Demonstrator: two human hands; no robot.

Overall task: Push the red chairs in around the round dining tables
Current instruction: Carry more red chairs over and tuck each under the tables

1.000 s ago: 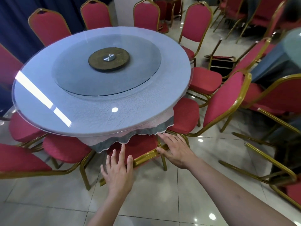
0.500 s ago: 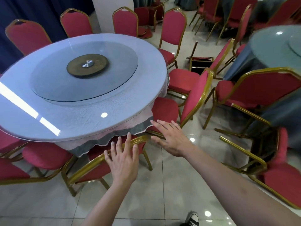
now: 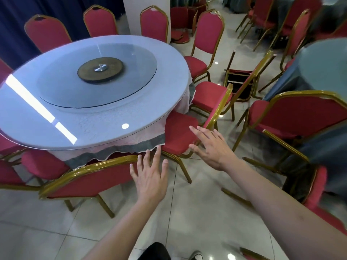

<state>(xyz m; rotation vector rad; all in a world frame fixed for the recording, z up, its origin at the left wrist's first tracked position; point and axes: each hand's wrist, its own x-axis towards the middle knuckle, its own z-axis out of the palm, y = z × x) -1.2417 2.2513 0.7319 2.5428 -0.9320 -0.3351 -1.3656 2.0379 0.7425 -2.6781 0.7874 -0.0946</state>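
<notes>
Left hand [image 3: 150, 177] spread flat, right hand [image 3: 210, 145] spread too, nearer; angled chair [image 3: 180, 132] just ahead, backrest rightward.

blue curtain [image 3: 15, 25], white pillar [image 3: 148, 8], tiled floor [image 3: 206, 212]

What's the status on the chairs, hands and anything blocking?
Left hand open, fingers by near chair backrest. Right hand open over next chair. Both seats partly under round table. Nothing blocking.
</notes>
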